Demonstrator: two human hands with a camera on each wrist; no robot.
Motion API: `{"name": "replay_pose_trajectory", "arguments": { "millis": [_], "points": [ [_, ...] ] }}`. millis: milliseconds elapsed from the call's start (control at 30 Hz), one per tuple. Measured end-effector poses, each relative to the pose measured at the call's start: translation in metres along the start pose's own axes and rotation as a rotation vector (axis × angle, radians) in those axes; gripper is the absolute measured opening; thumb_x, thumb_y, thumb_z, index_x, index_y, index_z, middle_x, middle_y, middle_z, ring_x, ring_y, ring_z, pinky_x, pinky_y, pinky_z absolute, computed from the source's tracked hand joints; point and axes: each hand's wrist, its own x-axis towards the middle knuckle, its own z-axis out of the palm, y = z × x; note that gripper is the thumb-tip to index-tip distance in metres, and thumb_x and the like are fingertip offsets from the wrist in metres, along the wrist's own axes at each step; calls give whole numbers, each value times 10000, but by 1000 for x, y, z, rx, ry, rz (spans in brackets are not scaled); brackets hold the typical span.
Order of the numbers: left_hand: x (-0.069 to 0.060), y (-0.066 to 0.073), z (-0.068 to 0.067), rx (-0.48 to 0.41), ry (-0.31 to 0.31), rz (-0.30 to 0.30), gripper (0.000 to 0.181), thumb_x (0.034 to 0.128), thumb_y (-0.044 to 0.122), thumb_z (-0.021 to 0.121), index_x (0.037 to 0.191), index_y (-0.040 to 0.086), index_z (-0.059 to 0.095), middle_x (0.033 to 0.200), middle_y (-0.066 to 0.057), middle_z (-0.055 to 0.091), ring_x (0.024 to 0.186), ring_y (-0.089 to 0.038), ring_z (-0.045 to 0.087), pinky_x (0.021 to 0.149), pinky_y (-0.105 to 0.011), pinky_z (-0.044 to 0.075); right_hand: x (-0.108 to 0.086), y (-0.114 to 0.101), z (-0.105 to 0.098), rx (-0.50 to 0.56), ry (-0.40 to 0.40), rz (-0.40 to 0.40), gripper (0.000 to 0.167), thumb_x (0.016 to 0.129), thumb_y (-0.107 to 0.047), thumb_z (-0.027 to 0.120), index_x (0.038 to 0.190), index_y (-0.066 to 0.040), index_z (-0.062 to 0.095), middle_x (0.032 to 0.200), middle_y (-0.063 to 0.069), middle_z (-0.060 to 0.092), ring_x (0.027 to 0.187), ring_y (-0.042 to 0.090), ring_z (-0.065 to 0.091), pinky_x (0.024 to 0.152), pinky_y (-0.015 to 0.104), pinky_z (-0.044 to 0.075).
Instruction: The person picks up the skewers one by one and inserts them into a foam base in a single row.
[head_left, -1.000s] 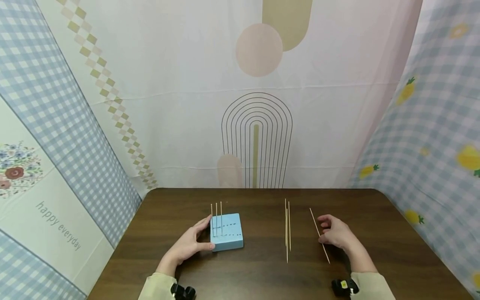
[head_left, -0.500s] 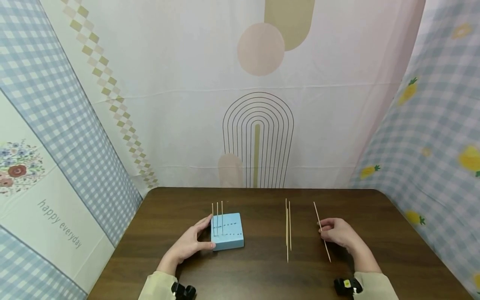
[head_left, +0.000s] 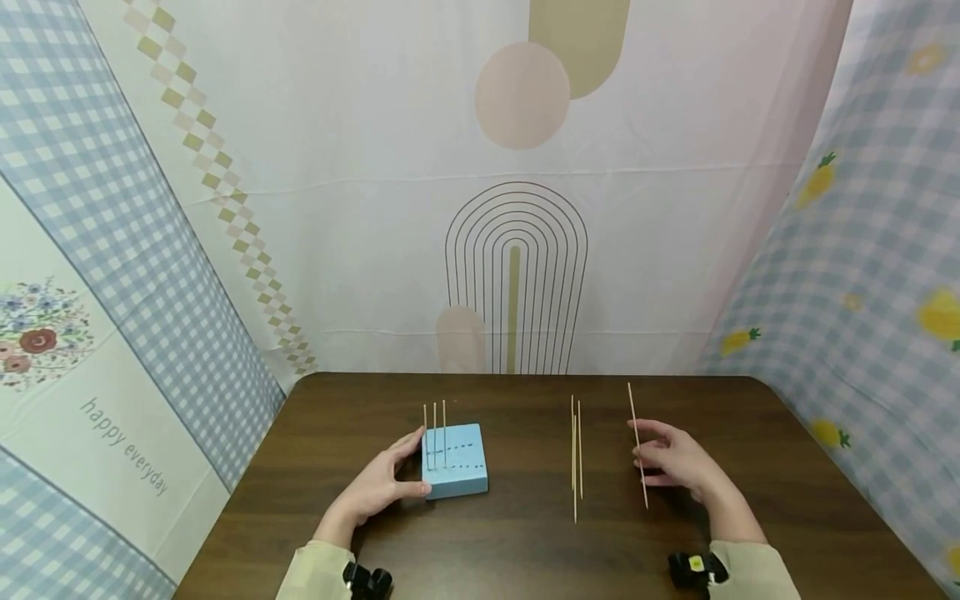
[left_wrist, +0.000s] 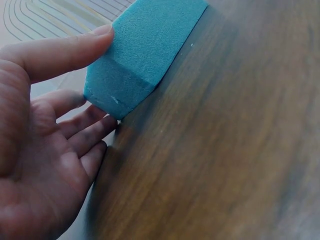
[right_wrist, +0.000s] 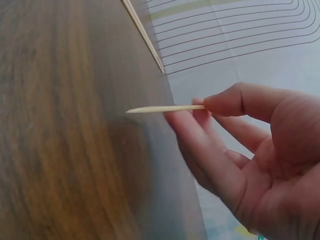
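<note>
A light-blue foam block (head_left: 467, 481) with rows of small dark holes lies on the table at left centre. Several holes run across its top, and three thin wooden skewers (head_left: 445, 433) stand upright along its left side. My left hand (head_left: 375, 487) grips the block's left side, thumb at the near corner and fingers at the far one. The left wrist view shows the thumb on the block (left_wrist: 145, 42). On the right, my right hand (head_left: 681, 460) pinches another wooden skewer (head_left: 632, 407) between thumb and fingers, above the table. Its pointed end (right_wrist: 137, 110) shows in the right wrist view.
Between the hands, a few loose skewers (head_left: 575, 504) lie side by side on the dark wooden table (head_left: 517, 567). A patterned white cloth (head_left: 360, 250) hangs behind the table's far edge, with checked cloths at both sides.
My right hand has picked the skewer up from the table, and the skewer has turned more upright in the head view. The left hand and block stay in place.
</note>
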Motion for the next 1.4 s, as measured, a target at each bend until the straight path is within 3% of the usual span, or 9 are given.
{"name": "replay_pose_trajectory", "arguments": {
  "millis": [467,800,1033,1400],
  "points": [
    [1,-6,1,31,-1,-3,1021,880,284,898,1694,87,315,1739,-159,289,1605,-423,189,1224,-673,211,3,-14,4,117,-10,-167,627,1114,-92,571,1667,-69,276,1359,350,541,1110,391,714,805,484,636],
    [0,-6,1,15,-17,-8,1038,880,311,898,1700,97,299,1744,-157,276,1606,-430,178,1224,-677,201,3,-19,8,171,6,-221,724,1033,8,664,1641,-34,274,1401,272,555,1100,299,715,833,473,631],
    [1,-5,1,7,-21,-7,1028,889,314,891,1701,101,298,1747,-157,267,1609,-422,170,1231,-673,185,0,-23,10,154,-41,-244,563,1059,-82,682,1535,78,428,1295,203,689,1095,208,736,900,388,612],
    [2,-4,0,16,-19,-3,1027,886,310,892,1697,87,303,1741,-163,277,1607,-424,182,1231,-673,186,-1,-27,14,200,-55,-288,455,1132,-115,552,1523,65,405,1217,152,704,1093,210,740,887,441,617]
  ]
}}
